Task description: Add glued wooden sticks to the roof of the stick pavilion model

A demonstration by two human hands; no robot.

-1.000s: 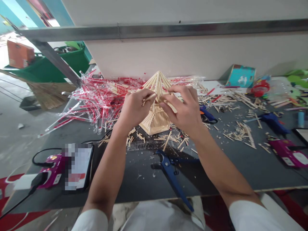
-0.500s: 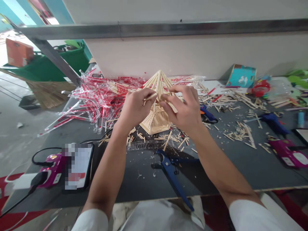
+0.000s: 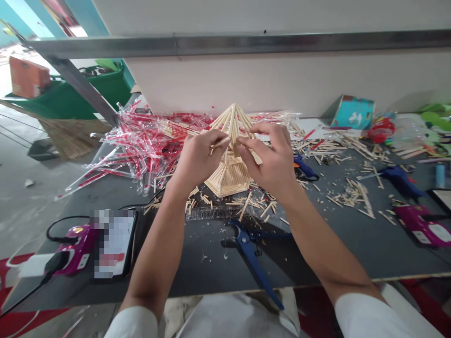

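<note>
A small tower model built of thin wooden sticks (image 3: 232, 174) stands upright on the dark table, with a pointed roof of sticks and a wider many-sided base. My left hand (image 3: 202, 152) is at the left side of the roof, thumb and fingertips pinched on the edge of the roof sticks. My right hand (image 3: 269, 152) is at the right side, its thumb and fingers closed on the front right roof sticks. The fingertips hide part of the model's middle. Just in front lie a clear ruler (image 3: 214, 213) and a blue-handled cutter (image 3: 252, 256).
Red-and-clear plastic wrappers (image 3: 141, 145) heap at the left back. Cut sticks (image 3: 352, 195) scatter to the right, near two blue glue guns (image 3: 401, 180) (image 3: 305, 168). A phone (image 3: 116, 244) and purple power strip (image 3: 75, 249) lie front left; another purple strip (image 3: 423, 225) lies right.
My right thumb and fingers have shifted very slightly on the roof sticks. My left hand and the model stay in place.
</note>
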